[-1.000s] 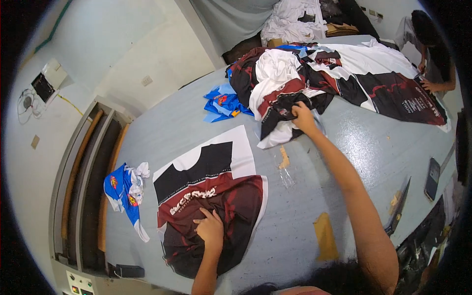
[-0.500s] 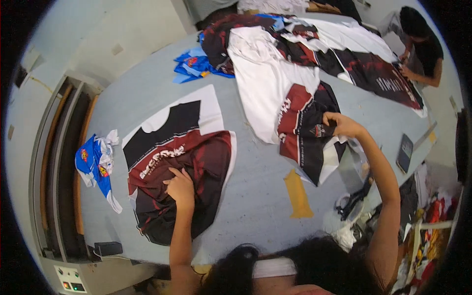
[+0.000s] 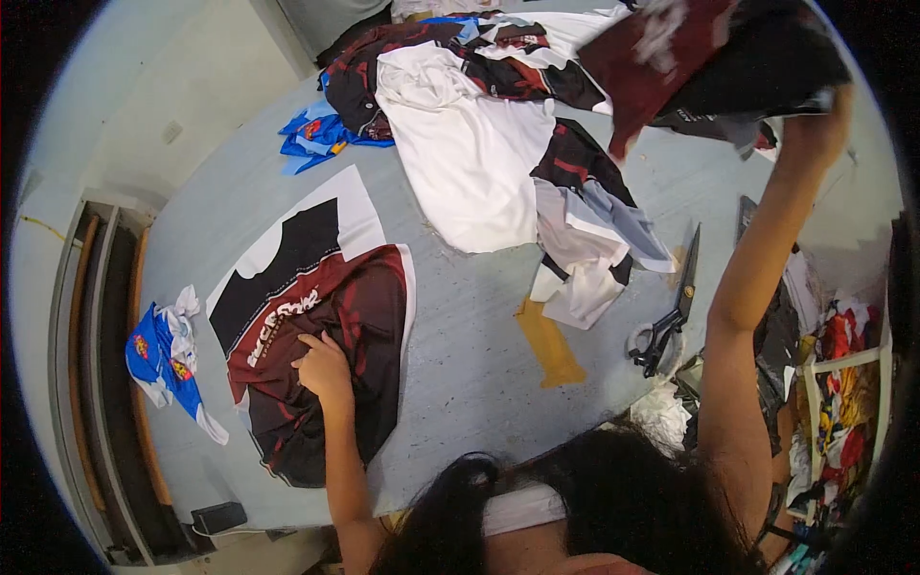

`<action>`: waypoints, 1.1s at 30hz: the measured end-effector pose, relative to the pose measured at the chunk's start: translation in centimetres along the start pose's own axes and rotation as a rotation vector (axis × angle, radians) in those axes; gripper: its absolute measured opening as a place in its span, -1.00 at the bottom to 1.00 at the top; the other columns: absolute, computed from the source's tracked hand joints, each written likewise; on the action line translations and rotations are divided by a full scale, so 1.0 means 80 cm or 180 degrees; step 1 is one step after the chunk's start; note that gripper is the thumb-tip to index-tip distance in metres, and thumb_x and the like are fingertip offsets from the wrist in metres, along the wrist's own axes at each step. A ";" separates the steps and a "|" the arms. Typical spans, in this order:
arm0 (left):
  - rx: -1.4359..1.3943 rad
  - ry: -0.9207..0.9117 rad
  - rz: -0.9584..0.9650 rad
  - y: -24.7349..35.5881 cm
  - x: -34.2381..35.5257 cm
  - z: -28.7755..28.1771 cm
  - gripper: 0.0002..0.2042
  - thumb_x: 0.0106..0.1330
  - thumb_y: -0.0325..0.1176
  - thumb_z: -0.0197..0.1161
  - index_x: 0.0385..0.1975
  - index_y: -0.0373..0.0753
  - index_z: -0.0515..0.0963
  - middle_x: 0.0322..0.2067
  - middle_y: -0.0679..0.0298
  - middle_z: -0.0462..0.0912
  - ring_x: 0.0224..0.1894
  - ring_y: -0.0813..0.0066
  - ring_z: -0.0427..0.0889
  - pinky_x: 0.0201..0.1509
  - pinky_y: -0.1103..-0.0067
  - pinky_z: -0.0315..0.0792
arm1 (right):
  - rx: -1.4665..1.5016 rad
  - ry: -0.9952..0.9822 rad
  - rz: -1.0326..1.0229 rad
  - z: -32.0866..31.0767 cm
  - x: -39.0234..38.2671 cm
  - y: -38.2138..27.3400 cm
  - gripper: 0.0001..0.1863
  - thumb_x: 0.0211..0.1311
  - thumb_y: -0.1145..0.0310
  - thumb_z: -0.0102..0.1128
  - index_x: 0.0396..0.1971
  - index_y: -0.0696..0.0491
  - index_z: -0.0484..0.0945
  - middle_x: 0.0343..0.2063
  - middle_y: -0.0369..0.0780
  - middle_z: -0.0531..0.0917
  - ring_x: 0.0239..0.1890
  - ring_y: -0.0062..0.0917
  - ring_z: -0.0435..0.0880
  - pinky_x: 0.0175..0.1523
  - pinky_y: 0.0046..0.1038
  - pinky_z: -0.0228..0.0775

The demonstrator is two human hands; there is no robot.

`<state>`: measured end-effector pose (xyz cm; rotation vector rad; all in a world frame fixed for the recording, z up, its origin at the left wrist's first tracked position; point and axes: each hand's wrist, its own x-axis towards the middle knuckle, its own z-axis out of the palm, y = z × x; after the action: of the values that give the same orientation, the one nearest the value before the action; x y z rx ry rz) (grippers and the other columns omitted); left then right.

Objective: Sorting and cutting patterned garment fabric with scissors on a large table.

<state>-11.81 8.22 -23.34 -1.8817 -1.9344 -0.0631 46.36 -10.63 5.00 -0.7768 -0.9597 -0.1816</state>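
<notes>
Head view: the left hand [image 3: 324, 370], released with fingers extended, rests upon a printed jersey panel [image 3: 372, 321]. The right hand [image 3: 817, 129] grips a maroon-and-black fabric piece [image 3: 714, 72], apparently by its edge, though blurred; scissors [image 3: 677, 319] lie below this grip.

The shirt [image 3: 369, 311] is matt cloth (rumpled, I notice), the table [image 3: 470, 359] smooth, the scissors [image 3: 684, 299] metal-bladed, the brown strip [image 3: 550, 350] papery.

Bare table [image 3: 465, 383] lies open right of the maroon panel [image 3: 374, 311], white fabric [image 3: 465, 163] blocking the far side
</notes>
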 end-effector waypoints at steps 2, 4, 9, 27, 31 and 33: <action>0.0018 -0.0038 0.0016 -0.005 0.001 -0.004 -0.52 0.31 -0.07 -0.15 -0.03 -0.40 0.34 -0.52 -0.14 0.57 -0.33 -0.13 0.59 -0.48 0.14 0.51 | -0.0042 -0.0118 0.0050 -0.052 0.019 -0.005 -0.68 0.18 0.28 0.03 -0.11 0.11 0.44 -0.30 -0.33 0.52 -0.24 -0.67 0.43 -0.11 -0.59 0.28; -0.0047 -0.0033 0.0033 -0.007 0.001 -0.003 -0.52 0.30 -0.07 -0.14 -0.03 -0.40 0.35 -0.53 -0.13 0.58 -0.33 -0.13 0.59 -0.48 0.13 0.50 | -0.0138 -0.0235 0.0079 -0.040 0.069 -0.041 -0.70 0.18 0.28 0.02 -0.13 0.11 0.45 -0.32 -0.33 0.53 -0.26 -0.67 0.44 -0.13 -0.60 0.28; -0.0293 -0.0146 0.0172 -0.010 0.010 -0.013 -0.55 0.27 -0.09 -0.08 -0.06 -0.38 0.40 -0.57 0.04 0.60 -0.37 0.02 0.61 -0.37 0.29 0.51 | -0.0457 -0.0476 0.0049 0.011 0.029 -0.063 -0.73 0.20 0.30 -0.01 -0.18 0.12 0.49 -0.37 -0.33 0.55 -0.30 -0.70 0.45 -0.16 -0.62 0.29; -0.5597 -0.0837 0.2448 0.326 0.042 -0.407 -0.61 0.22 -0.11 0.10 -0.22 -0.38 0.51 -0.39 0.10 0.59 -0.30 0.34 0.52 -0.12 0.57 0.35 | -0.2922 -0.1674 0.0860 0.117 0.058 -0.097 -0.78 0.11 0.34 -0.01 -0.46 0.17 0.56 -0.74 -0.34 0.46 -0.71 -0.66 0.40 -0.56 -0.64 0.28; -0.5136 0.1408 0.3092 0.246 0.227 -0.387 -0.66 0.22 -0.13 0.09 -0.19 -0.26 0.56 -0.49 0.26 0.61 -0.49 0.51 0.48 -0.40 0.56 0.34 | -0.3295 -0.1772 0.0972 0.122 0.105 -0.060 -0.80 0.02 0.35 0.07 -0.46 0.17 0.58 -0.71 -0.31 0.48 -0.70 -0.64 0.41 -0.54 -0.61 0.30; -0.5043 0.0807 0.2400 0.186 0.242 -0.429 -0.68 0.20 -0.14 0.13 -0.17 -0.19 0.57 -0.50 0.36 0.60 -0.49 0.65 0.45 -0.41 0.69 0.31 | -0.2582 -0.2410 0.0369 0.136 0.102 -0.035 -0.80 -0.01 0.38 0.09 -0.41 0.17 0.59 -0.64 -0.29 0.54 -0.61 -0.62 0.46 -0.43 -0.60 0.34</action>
<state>12.37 16.22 10.24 -3.0429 -0.6685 -1.8851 42.58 -3.87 16.53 -1.7170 -1.5745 -0.1772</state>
